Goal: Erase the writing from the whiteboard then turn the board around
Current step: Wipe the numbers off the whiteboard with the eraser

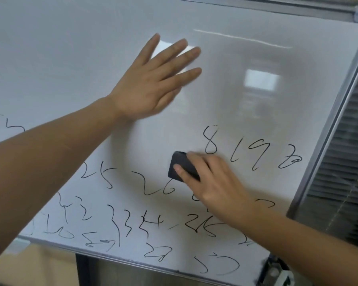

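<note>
two hands work: left hand (149, 85) flat, fingers straight, steadying the slick, stiff board (70, 48); right hand (211, 178) grips a light eraser (179, 162) mid-board. turning looks easiest by the frame (327, 129) edges.

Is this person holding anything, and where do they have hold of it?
The right hand grips a black eraser across its back, thumb on the near edge. The left hand holds nothing, resting flat on the whiteboard.

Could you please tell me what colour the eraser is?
Black: the small rectangular eraser, seen in the head view.
</note>
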Demonstrator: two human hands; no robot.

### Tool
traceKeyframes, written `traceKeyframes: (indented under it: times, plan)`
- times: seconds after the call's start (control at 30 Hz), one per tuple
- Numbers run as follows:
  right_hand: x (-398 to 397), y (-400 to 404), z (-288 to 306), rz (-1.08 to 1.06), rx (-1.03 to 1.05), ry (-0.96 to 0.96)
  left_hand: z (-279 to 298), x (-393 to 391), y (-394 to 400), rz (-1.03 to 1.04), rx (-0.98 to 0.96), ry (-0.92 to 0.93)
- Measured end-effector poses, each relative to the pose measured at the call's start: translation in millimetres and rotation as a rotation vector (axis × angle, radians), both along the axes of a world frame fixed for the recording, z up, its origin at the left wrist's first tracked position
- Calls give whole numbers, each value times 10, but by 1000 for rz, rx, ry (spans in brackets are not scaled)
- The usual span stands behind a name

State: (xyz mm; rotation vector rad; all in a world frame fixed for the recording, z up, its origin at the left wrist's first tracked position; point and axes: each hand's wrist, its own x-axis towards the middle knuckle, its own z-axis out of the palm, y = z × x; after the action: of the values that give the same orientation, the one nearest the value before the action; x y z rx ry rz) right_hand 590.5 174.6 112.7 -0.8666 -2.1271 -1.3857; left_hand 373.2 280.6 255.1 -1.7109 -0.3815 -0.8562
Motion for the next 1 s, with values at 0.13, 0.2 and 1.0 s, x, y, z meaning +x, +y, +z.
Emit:
traceKeyframes:
  times: [0.13,0.2,1.0]
  plan:
    - [185,15,308,-53,75,236,-6,38,2,-14,-6,-8]
    - [265,9,531,-16,94,306,-6,45,5,-23,-7,-16]
    - [459,-5,5,-13,111,139,-54,459,-93,-54,-30,67]
